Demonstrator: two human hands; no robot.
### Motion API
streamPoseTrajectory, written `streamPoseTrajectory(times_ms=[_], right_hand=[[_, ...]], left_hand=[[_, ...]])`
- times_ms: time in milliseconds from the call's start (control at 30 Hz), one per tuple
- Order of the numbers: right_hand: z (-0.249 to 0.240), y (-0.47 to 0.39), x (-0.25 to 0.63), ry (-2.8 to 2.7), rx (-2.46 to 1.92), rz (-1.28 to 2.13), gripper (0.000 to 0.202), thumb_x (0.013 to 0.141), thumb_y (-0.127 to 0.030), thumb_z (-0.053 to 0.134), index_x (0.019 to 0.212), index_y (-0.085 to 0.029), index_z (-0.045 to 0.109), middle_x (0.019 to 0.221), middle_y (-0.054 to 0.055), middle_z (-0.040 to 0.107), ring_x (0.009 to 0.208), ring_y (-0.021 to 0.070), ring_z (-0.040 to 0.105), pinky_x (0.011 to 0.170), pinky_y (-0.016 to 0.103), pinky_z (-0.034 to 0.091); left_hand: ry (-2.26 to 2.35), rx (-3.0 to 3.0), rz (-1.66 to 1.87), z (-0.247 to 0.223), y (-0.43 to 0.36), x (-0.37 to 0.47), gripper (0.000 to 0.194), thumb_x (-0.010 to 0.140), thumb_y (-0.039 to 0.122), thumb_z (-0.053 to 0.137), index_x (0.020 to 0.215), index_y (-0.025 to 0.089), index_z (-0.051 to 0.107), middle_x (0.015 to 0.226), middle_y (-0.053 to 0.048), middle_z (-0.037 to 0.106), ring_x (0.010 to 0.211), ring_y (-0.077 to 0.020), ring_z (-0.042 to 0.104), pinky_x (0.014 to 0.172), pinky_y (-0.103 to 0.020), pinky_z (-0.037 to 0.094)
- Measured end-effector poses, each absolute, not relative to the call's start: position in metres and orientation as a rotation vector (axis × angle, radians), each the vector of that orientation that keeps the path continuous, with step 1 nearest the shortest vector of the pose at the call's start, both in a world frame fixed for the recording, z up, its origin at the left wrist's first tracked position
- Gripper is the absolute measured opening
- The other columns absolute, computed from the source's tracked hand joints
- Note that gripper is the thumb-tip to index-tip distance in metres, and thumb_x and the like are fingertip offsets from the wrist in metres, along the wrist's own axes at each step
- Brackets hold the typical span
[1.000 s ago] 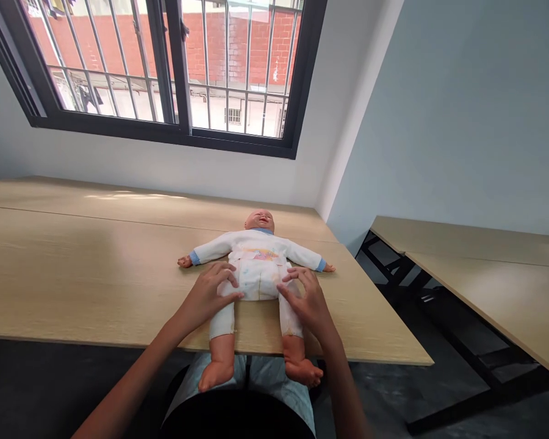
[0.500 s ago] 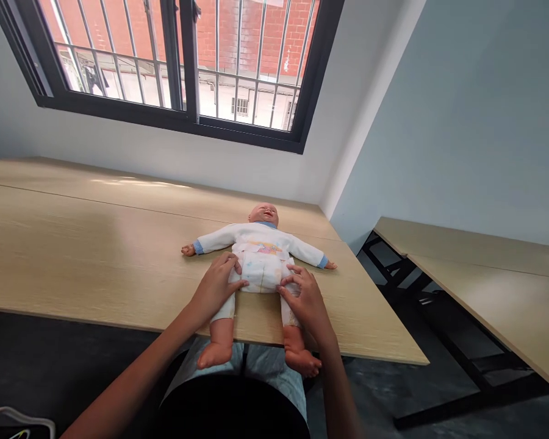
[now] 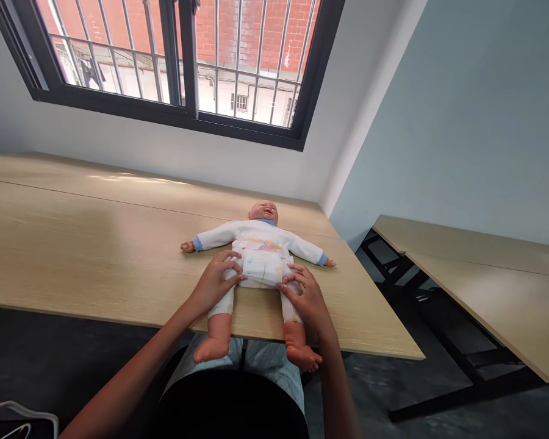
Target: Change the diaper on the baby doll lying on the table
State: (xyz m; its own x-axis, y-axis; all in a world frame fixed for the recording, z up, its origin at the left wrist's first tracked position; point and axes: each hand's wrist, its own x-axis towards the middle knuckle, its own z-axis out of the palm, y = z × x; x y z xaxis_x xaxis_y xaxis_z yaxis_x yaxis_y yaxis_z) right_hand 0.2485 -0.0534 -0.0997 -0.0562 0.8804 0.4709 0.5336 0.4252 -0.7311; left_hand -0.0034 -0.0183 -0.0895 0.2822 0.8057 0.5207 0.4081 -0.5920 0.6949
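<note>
The baby doll is lying face up at the near edge of the wooden table, its bare feet hanging over the rim toward six o'clock. The left hand and right hand are pressing loosely curled fingers against the doll's hips, gripping its diaper. Bare tabletop is stretching toward nine o'clock; a second table is standing at three o'clock across a gap, the window at twelve.

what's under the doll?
The doll lies face up on the wooden table; its lower legs hang past the near edge. Left hand and right hand rest at its hips. Its back is hidden.
</note>
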Motion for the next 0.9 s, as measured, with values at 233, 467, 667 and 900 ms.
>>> streamPoseTrajectory(times_ms=[233, 467, 667, 900], right_hand=[[-0.104, -0.057, 0.245, -1.631, -1.187, 0.561, 0.015, 0.084, -0.036, 0.069, 0.079, -0.022, 0.069, 0.128, 0.009, 0.058, 0.126, 0.0265, 0.051, 0.114, 0.043, 0.032], [-0.109, -0.061, 0.242, -1.572, -1.184, 0.602, 0.018, 0.085, -0.039, 0.067, 0.081, -0.022, 0.069, 0.13, 0.01, 0.058, 0.128, 0.027, 0.049, 0.114, 0.042, 0.031], [-0.11, -0.062, 0.244, -1.555, -1.162, 0.621, 0.019, 0.085, -0.04, 0.067, 0.082, -0.021, 0.068, 0.13, 0.01, 0.058, 0.13, 0.0269, 0.048, 0.114, 0.042, 0.031], [-0.118, -0.059, 0.245, -1.474, -1.157, 0.673, 0.032, 0.082, -0.038, 0.068, 0.107, -0.022, 0.057, 0.13, 0.011, 0.059, 0.125, 0.0267, 0.053, 0.108, 0.044, 0.042]], left_hand=[[1.104, 2.065, 1.229, -0.097, -0.02, -0.006, 0.017, 0.083, 0.033, 0.067, 0.072, 0.02, 0.066, 0.126, -0.01, 0.06, 0.121, -0.0296, 0.055, 0.104, -0.048, 0.043], [1.069, 2.013, 1.264, -0.1, -0.023, -0.01, 0.021, 0.087, 0.038, 0.063, 0.076, 0.021, 0.068, 0.125, -0.01, 0.061, 0.123, -0.0292, 0.054, 0.107, -0.046, 0.041], [1.065, 1.988, 1.258, -0.102, -0.025, -0.012, 0.02, 0.088, 0.037, 0.061, 0.078, 0.021, 0.068, 0.128, -0.01, 0.059, 0.126, -0.0287, 0.053, 0.107, -0.045, 0.041], [1.067, 1.925, 1.311, -0.101, -0.033, -0.011, 0.02, 0.088, 0.037, 0.06, 0.078, 0.02, 0.066, 0.127, -0.01, 0.061, 0.125, -0.0275, 0.055, 0.105, -0.043, 0.044]])
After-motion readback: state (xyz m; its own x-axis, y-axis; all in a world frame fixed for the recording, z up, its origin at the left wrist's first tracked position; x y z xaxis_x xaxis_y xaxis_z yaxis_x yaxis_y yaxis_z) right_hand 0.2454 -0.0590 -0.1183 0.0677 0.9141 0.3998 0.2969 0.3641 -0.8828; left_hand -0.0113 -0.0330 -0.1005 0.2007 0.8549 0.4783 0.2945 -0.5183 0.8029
